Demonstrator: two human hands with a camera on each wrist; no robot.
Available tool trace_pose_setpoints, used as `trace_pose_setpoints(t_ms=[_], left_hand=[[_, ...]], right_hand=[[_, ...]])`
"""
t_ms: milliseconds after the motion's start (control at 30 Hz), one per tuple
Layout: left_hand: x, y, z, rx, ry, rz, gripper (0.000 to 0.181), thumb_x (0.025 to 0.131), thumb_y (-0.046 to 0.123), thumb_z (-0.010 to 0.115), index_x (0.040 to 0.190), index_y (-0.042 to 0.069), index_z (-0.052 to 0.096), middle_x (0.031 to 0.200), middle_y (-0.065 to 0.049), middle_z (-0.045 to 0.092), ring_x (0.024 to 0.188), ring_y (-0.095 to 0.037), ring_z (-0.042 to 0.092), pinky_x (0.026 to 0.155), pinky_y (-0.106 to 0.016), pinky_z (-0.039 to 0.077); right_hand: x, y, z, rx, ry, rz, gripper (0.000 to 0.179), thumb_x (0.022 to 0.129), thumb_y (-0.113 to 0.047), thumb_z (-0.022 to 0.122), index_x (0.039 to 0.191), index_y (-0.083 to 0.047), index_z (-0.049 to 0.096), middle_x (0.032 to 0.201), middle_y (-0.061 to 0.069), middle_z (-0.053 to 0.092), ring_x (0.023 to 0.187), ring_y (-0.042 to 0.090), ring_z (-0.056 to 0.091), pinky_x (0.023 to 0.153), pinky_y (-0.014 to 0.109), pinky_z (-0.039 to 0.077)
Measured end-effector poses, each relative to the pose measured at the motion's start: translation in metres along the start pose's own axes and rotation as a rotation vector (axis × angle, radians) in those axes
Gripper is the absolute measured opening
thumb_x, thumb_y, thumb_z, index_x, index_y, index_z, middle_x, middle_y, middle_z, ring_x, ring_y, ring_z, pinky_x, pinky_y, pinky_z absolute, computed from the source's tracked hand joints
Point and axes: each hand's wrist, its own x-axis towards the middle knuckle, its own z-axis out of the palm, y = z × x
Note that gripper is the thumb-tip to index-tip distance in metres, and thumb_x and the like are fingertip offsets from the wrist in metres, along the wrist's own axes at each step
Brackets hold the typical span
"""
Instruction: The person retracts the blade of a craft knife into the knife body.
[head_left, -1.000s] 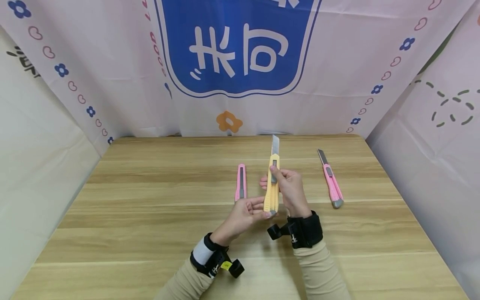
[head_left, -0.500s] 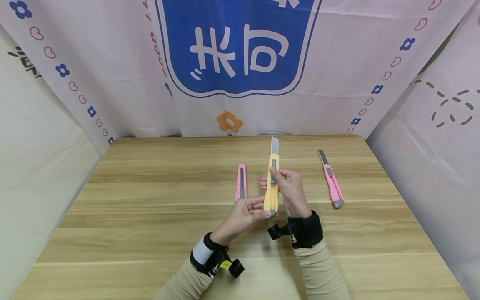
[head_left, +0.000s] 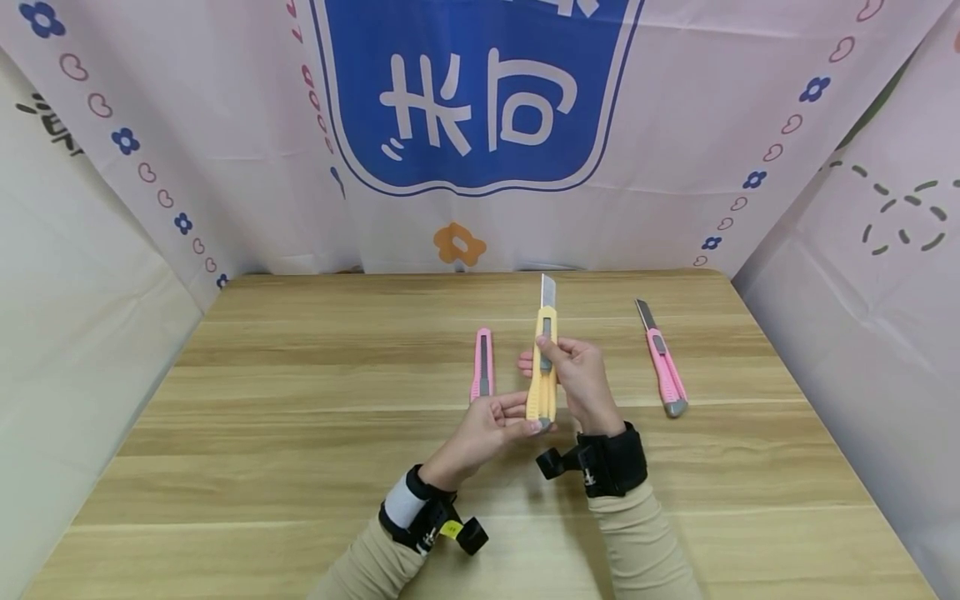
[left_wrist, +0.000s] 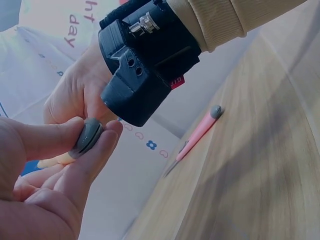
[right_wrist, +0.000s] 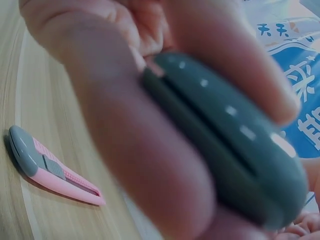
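A yellow box cutter (head_left: 542,392) stands near upright above the table, its metal blade (head_left: 548,292) sticking out at the top. My right hand (head_left: 581,379) grips its body, thumb on the grey slider (head_left: 546,358). At the lower end, my left hand (head_left: 487,433) pinches the grey end cap (left_wrist: 89,136) between thumb and fingers. That cap fills much of the right wrist view, with left-hand fingers (right_wrist: 135,145) around it. Behind the left hand lies a pink box cutter (head_left: 482,362), blade in, its lower end hidden in the head view.
A second pink box cutter (head_left: 664,367), blade out, lies on the wooden table (head_left: 300,467) to the right of my right hand. Printed cloth (head_left: 637,225) hangs behind the table's far edge. Both wrists wear black camera straps (head_left: 615,462).
The yellow box cutter's blade has slid slightly back into its body, the slider and right thumb shifting a little down. The left hand keeps its pinch on the end, and both pink cutters stay put.
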Motion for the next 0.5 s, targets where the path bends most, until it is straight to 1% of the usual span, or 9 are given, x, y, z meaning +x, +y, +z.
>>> trace_pose_setpoints(t_ms=[67, 133, 233, 267, 333, 400, 500], left_hand=[[0.0011, -0.001, -0.0006, -0.007, 0.008, 0.001, 0.051, 0.091, 0.0, 0.06, 0.139, -0.006, 0.044, 0.124, -0.03, 0.061, 0.114, -0.039, 0.063, 0.096, -0.032, 0.058], [0.0022, -0.0018, -0.0011, -0.016, 0.03, -0.015, 0.049, 0.091, -0.001, 0.06, 0.137, -0.007, 0.045, 0.125, -0.031, 0.061, 0.11, -0.032, 0.068, 0.093, -0.027, 0.059], [0.0038, -0.0026, -0.0016, -0.029, 0.073, -0.051, 0.045, 0.09, -0.001, 0.061, 0.133, -0.009, 0.049, 0.124, -0.03, 0.062, 0.1, -0.017, 0.072, 0.095, -0.029, 0.059], [0.004, -0.0026, -0.0017, -0.026, 0.088, -0.058, 0.044, 0.09, 0.0, 0.061, 0.132, -0.009, 0.05, 0.123, -0.029, 0.063, 0.096, -0.012, 0.072, 0.095, -0.03, 0.059], [0.0042, -0.0024, -0.0017, -0.027, 0.113, -0.072, 0.042, 0.09, 0.0, 0.062, 0.13, -0.008, 0.052, 0.121, -0.028, 0.064, 0.093, -0.006, 0.071, 0.094, -0.03, 0.059], [0.0041, -0.0023, -0.0015, -0.024, 0.122, -0.069, 0.042, 0.09, 0.0, 0.062, 0.13, -0.008, 0.053, 0.121, -0.028, 0.065, 0.092, -0.006, 0.071, 0.094, -0.03, 0.059], [0.0039, -0.0022, -0.0008, -0.027, 0.138, -0.058, 0.042, 0.089, 0.0, 0.062, 0.129, -0.009, 0.053, 0.12, -0.028, 0.065, 0.093, -0.007, 0.071, 0.091, -0.027, 0.06]], right_hand=[[0.0006, -0.0001, 0.0005, 0.001, 0.001, 0.001, 0.039, 0.099, -0.02, 0.055, 0.127, 0.005, 0.055, 0.089, 0.008, 0.078, 0.076, 0.01, 0.075, 0.085, 0.037, 0.062], [0.0012, -0.0002, 0.0012, 0.012, 0.009, 0.001, 0.039, 0.099, -0.021, 0.054, 0.127, 0.005, 0.055, 0.09, 0.008, 0.078, 0.076, 0.009, 0.075, 0.083, 0.034, 0.062], [0.0014, -0.0009, 0.0024, 0.032, 0.026, -0.004, 0.039, 0.099, -0.021, 0.053, 0.127, 0.006, 0.055, 0.087, 0.005, 0.078, 0.077, 0.009, 0.075, 0.082, 0.031, 0.063], [0.0013, -0.0011, 0.0027, 0.039, 0.031, -0.007, 0.038, 0.1, -0.021, 0.053, 0.126, 0.006, 0.055, 0.086, 0.004, 0.078, 0.077, 0.008, 0.074, 0.082, 0.031, 0.063], [0.0012, -0.0014, 0.0032, 0.049, 0.036, -0.013, 0.038, 0.1, -0.021, 0.052, 0.126, 0.007, 0.055, 0.084, 0.002, 0.078, 0.077, 0.008, 0.074, 0.082, 0.031, 0.063], [0.0013, -0.0013, 0.0037, 0.056, 0.035, -0.012, 0.039, 0.1, -0.022, 0.052, 0.126, 0.007, 0.056, 0.083, 0.0, 0.078, 0.077, 0.008, 0.074, 0.082, 0.03, 0.063], [0.0018, -0.0003, 0.0041, 0.046, 0.03, 0.014, 0.042, 0.1, -0.028, 0.052, 0.124, 0.006, 0.057, 0.079, -0.002, 0.077, 0.074, 0.008, 0.074, 0.08, 0.031, 0.063]])
